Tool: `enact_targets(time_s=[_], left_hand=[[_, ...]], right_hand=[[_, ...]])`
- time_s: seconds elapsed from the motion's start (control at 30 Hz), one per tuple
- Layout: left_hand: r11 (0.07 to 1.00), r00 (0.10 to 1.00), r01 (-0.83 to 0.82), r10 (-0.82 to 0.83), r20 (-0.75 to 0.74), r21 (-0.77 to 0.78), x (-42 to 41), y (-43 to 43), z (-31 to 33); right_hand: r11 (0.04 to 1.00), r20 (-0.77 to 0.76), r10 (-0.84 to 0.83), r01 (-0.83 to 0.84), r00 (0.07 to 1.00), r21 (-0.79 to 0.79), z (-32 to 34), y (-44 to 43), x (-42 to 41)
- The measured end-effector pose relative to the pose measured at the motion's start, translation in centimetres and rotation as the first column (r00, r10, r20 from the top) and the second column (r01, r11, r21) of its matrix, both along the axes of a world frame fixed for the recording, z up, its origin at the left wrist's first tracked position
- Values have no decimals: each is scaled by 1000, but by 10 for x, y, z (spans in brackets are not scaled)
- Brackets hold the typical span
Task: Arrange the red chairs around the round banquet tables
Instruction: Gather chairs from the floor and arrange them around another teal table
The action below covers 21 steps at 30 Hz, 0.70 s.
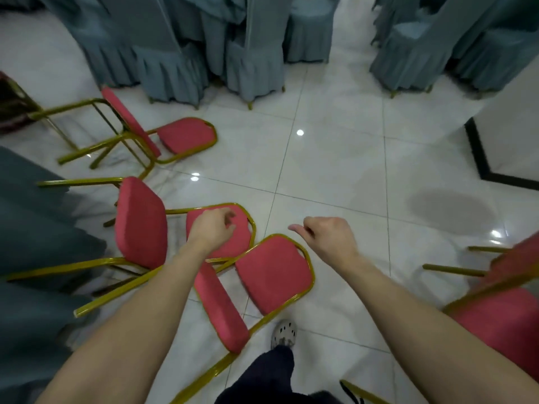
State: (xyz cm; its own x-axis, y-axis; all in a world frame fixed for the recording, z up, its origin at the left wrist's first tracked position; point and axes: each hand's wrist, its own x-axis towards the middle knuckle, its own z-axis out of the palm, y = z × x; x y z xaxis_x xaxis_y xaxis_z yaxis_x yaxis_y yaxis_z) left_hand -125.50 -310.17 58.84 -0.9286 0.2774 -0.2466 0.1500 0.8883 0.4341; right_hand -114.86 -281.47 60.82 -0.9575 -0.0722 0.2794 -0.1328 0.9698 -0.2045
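Red chairs tipped over on floor, none upright.
- Nearest red chair point(274, 275), centre-bottom: on its side, gold frame running diagonally from bottom edge up toward centre.
- Second red chair point(140, 223), centre-left: legs pointing at left edge.
- Third red chair point(186, 135), upper left: legs pointing left too.
- Fourth red chair point(495, 316), right edge, blurred.

Left hand point(213, 228) over second chair, right hand point(329, 234) over bare tile; both loosely curled, holding nothing.

Glossy white tile floor point(335, 170), lamp glints. Grey-blue skirted chairs point(175, 68) along top. White pillar point(513, 126), black base, right.

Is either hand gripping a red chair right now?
No, the left hand and right hand hang empty above the tipped red chairs.
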Motion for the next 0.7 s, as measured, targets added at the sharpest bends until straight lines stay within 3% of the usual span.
enact_targets(time_s=[0.33,0.7], left_hand=[[962,961,-269,271,-51,40,-146,0,18],[846,840,-532,532,-104,38,-369,81,9]], right_hand=[[944,-196,328,-312,924,107,24,16,-228],[811,-358,578,-563,733,158,11,88,-557]])
